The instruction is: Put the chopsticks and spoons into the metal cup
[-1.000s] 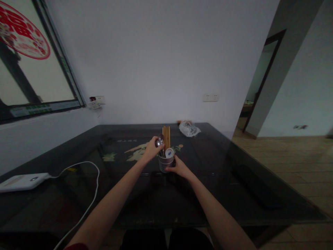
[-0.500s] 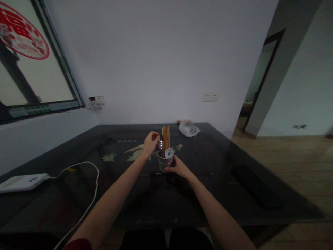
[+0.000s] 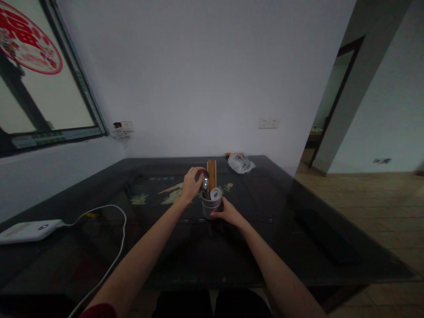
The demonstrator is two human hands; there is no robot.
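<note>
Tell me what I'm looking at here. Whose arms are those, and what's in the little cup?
Those are a person's own two arms. The camera sits on their head and looks forward and down, so you see what they see. In front of them is a dark glass table.

The right hand holds the side of a small grey cup. Wooden chopsticks stand upright in the cup, next to a white spoon with blue marks.

The left hand pinches the top of a shiny metal spoon that sticks out of the same cup.

Further back lies a crumpled plastic bag. On the left sits a flat white gadget with a white cable.
</note>
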